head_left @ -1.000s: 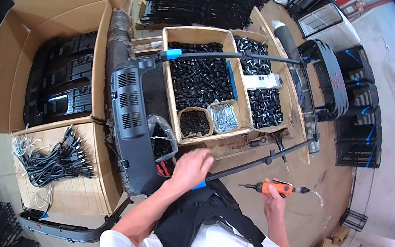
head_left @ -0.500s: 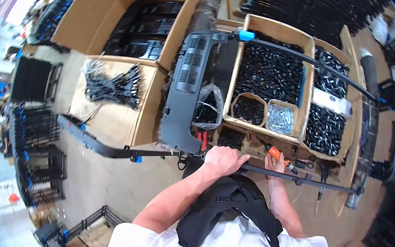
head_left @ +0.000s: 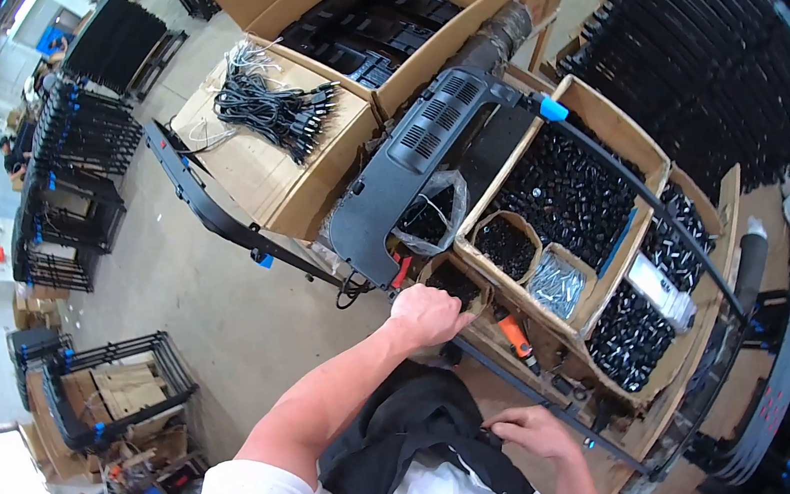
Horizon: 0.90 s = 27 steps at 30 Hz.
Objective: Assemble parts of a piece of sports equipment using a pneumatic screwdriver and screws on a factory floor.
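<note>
A black tubular frame (head_left: 526,388) with blue tape lies across the bench in front of me, with a grey-black vented plastic cover (head_left: 407,185) at its left part. My left hand (head_left: 425,314) is closed over the frame just below the cover, its fingers curled and partly hidden. My right hand (head_left: 534,433) is low, at the side of my black apron (head_left: 407,437); its fingertips are drawn together at the apron's edge, and what they hold is hidden. An orange power screwdriver (head_left: 515,336) lies on the bench beyond the frame, apart from both hands.
A wooden-sided box (head_left: 481,280) holds black plastic caps, with a tub of silver screws (head_left: 558,285) inside. Behind it stands a carton (head_left: 473,9) of black parts. Cables (head_left: 270,113) lie on another carton at left. Stacked black frames (head_left: 694,73) rise at right.
My right hand has left the orange screwdriver and come back to the apron's side. The left hand stays at the frame. The view has turned, so the bench appears rotated.
</note>
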{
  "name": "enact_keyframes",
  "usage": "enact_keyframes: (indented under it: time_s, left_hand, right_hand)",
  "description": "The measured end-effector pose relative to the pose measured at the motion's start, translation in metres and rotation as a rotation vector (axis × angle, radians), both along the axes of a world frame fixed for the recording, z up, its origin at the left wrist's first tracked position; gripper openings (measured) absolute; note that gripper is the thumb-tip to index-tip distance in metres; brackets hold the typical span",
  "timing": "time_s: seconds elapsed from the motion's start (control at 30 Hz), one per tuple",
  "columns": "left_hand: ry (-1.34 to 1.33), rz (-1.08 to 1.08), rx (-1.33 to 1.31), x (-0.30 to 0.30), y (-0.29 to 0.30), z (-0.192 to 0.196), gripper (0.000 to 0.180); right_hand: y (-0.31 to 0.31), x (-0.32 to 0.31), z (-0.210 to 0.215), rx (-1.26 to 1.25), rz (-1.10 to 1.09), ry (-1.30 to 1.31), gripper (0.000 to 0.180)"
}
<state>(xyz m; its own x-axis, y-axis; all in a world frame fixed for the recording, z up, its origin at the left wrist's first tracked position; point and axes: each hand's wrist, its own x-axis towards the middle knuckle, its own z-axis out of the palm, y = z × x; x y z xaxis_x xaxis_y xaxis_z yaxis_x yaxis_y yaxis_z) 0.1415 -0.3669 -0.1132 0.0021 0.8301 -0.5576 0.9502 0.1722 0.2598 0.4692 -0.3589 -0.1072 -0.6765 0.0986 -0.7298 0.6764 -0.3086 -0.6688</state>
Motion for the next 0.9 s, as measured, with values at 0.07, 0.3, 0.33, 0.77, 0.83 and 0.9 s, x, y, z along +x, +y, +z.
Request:
enact_keyframes:
  time_s: [0.07,0.3,0.33,0.77,0.83,0.9]
  left_hand:
    - [0.020,0.049,0.108,0.001,-0.008,-0.005,0.050]
    - [-0.346,0.200,0.983,0.014,-0.049,-0.010,0.014]
    - [-0.400,0.265,1.024,0.025,-0.064,0.002,0.015]
    - [-1.759,1.608,0.326,0.028,-0.097,-0.072,0.058]
    - [-1.677,1.523,0.373,0.030,-0.105,-0.081,0.041]
    - [-1.676,1.615,0.391,0.017,-0.137,-0.072,0.036]
  right_hand:
    - [0.059,-0.008,0.040,0.299,-0.055,0.097,0.024]
    - [0.329,-0.044,-0.001,1.581,-0.307,-0.089,0.049]
    - [0.358,-0.045,-0.014,1.618,-0.264,-0.195,0.053]
    - [0.435,-0.061,-0.021,1.207,-0.237,-0.186,0.068]
    - [0.413,-0.059,0.021,1.348,-0.188,-0.061,0.062]
    - [0.351,-0.110,0.064,1.320,-0.209,0.030,0.058]
